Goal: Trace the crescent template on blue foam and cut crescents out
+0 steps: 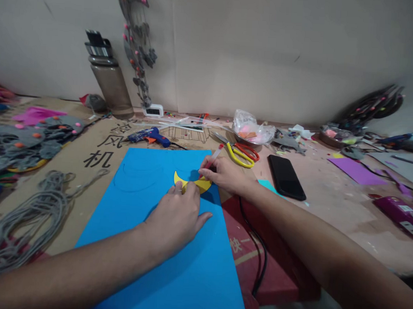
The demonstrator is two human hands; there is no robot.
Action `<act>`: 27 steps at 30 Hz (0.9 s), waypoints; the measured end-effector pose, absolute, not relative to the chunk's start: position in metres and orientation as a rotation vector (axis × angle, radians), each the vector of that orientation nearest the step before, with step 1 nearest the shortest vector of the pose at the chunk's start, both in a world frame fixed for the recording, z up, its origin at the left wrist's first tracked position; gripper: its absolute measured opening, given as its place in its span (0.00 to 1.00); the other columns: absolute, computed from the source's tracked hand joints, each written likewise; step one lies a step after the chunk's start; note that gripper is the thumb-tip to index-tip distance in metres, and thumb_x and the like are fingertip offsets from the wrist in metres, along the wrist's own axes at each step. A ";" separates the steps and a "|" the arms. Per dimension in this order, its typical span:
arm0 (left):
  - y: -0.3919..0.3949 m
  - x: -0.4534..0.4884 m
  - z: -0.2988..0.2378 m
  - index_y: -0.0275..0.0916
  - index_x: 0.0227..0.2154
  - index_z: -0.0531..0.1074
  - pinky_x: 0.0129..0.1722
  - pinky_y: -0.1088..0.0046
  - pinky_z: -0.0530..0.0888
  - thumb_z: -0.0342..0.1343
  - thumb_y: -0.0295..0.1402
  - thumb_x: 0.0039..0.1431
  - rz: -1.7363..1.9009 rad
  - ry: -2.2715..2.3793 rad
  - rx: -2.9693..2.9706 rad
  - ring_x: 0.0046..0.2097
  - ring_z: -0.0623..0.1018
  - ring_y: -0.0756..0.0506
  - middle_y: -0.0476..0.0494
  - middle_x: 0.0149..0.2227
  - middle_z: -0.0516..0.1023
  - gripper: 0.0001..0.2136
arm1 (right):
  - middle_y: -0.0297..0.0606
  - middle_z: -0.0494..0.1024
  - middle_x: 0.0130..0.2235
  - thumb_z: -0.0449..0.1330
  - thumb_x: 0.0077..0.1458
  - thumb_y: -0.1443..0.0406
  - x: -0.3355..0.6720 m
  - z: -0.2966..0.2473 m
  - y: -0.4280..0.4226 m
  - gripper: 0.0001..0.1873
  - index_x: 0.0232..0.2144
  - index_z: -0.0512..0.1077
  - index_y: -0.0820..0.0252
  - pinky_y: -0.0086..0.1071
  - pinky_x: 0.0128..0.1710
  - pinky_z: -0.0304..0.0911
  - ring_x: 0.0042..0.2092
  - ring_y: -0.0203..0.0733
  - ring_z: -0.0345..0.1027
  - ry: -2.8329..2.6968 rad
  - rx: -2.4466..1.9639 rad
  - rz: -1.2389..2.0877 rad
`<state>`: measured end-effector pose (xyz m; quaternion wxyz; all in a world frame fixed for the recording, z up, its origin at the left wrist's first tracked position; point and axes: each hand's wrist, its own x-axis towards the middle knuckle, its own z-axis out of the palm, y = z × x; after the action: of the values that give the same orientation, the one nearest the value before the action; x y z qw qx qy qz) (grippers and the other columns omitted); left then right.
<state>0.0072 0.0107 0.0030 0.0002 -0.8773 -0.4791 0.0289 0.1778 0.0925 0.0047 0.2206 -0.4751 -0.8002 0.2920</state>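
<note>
A large blue sheet [173, 263] lies in front of me, with crescent outlines drawn on its upper left. On its upper right rests a yellow crescent cutout [204, 185]. The fingertips of my left hand [177, 215] press down on this cutout, thumb spread away to the right; the fingers partly cover it. My right hand [221, 173] pinches a pen [213, 158] with a red end cap, its lower end at the inner edge of the crescent. The pen's tip is hidden by my fingers.
Beyond the sheet lie a blue glue gun [150, 136], yellow-handled scissors [239, 155] and red-handled scissors [250, 152]. A black phone [286, 177] lies right, a purple box cutter-like tool [400, 215] farther out. Grey cord [33, 219] is coiled left; a bottle [111, 82] stands behind.
</note>
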 end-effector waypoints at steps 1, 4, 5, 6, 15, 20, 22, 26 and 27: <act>0.011 0.007 0.003 0.26 0.55 0.72 0.47 0.55 0.77 0.49 0.46 0.68 0.092 -1.500 -2.761 0.52 0.76 0.31 0.27 0.52 0.75 0.27 | 0.34 0.77 0.29 0.59 0.62 0.64 0.179 0.004 0.093 0.08 0.32 0.73 0.62 0.27 0.31 0.58 0.30 0.34 0.68 -2.211 -1.316 0.807; 0.011 0.006 0.003 0.25 0.54 0.73 0.47 0.56 0.77 0.49 0.47 0.67 0.060 -1.476 -2.753 0.53 0.76 0.30 0.26 0.53 0.74 0.27 | 0.34 0.77 0.30 0.59 0.62 0.64 0.182 0.002 0.094 0.08 0.32 0.74 0.62 0.28 0.31 0.58 0.30 0.35 0.68 -2.210 -1.322 0.795; 0.011 0.006 0.002 0.25 0.55 0.72 0.47 0.56 0.77 0.48 0.47 0.67 0.050 -1.466 -2.750 0.53 0.76 0.30 0.25 0.55 0.74 0.27 | 0.35 0.78 0.30 0.59 0.62 0.64 0.183 0.001 0.095 0.08 0.32 0.74 0.62 0.28 0.31 0.58 0.31 0.36 0.69 -2.209 -1.319 0.789; 0.011 0.005 0.000 0.25 0.56 0.72 0.47 0.56 0.77 0.48 0.47 0.67 0.045 -1.453 -2.746 0.54 0.76 0.30 0.24 0.57 0.73 0.28 | 0.35 0.78 0.30 0.59 0.62 0.64 0.184 0.000 0.096 0.08 0.32 0.74 0.63 0.28 0.32 0.59 0.31 0.36 0.69 -2.211 -1.315 0.785; 0.011 0.005 -0.007 0.25 0.61 0.68 0.49 0.53 0.77 0.47 0.48 0.68 0.052 -1.406 -2.690 0.59 0.72 0.24 0.24 0.62 0.69 0.31 | 0.33 0.76 0.27 0.59 0.61 0.64 0.189 0.003 0.097 0.09 0.32 0.75 0.63 0.28 0.31 0.56 0.27 0.34 0.65 -2.205 -1.353 0.761; 0.011 0.005 -0.006 0.25 0.61 0.68 0.47 0.52 0.77 0.47 0.48 0.68 0.074 -1.414 -2.701 0.59 0.72 0.24 0.22 0.62 0.69 0.31 | 0.33 0.75 0.26 0.59 0.62 0.62 0.191 0.000 0.099 0.10 0.33 0.75 0.62 0.28 0.30 0.56 0.27 0.35 0.65 -2.204 -1.369 0.756; 0.011 0.005 -0.005 0.24 0.61 0.68 0.47 0.52 0.77 0.47 0.47 0.68 0.080 -1.414 -2.707 0.59 0.72 0.23 0.22 0.63 0.69 0.31 | 0.32 0.75 0.25 0.58 0.61 0.62 0.193 -0.001 0.101 0.10 0.33 0.75 0.62 0.28 0.30 0.56 0.27 0.35 0.65 -2.196 -1.360 0.762; 0.011 0.005 -0.004 0.22 0.60 0.68 0.46 0.52 0.77 0.48 0.47 0.68 0.071 -1.391 -2.706 0.57 0.74 0.23 0.20 0.62 0.69 0.31 | 0.33 0.75 0.26 0.58 0.61 0.62 0.194 -0.002 0.102 0.10 0.32 0.74 0.62 0.29 0.31 0.58 0.28 0.36 0.67 -2.187 -1.307 0.769; 0.011 0.006 -0.004 0.22 0.60 0.68 0.46 0.52 0.77 0.48 0.47 0.68 0.073 -1.396 -2.704 0.57 0.74 0.23 0.20 0.62 0.69 0.31 | 0.33 0.75 0.26 0.58 0.61 0.62 0.194 -0.002 0.101 0.10 0.31 0.73 0.62 0.29 0.31 0.58 0.29 0.36 0.67 -2.182 -1.293 0.772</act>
<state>0.0058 0.0110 -0.0036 0.0488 -0.8872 -0.4581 0.0240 0.1936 0.1009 -0.0023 0.2429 -0.4731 -0.7983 0.2825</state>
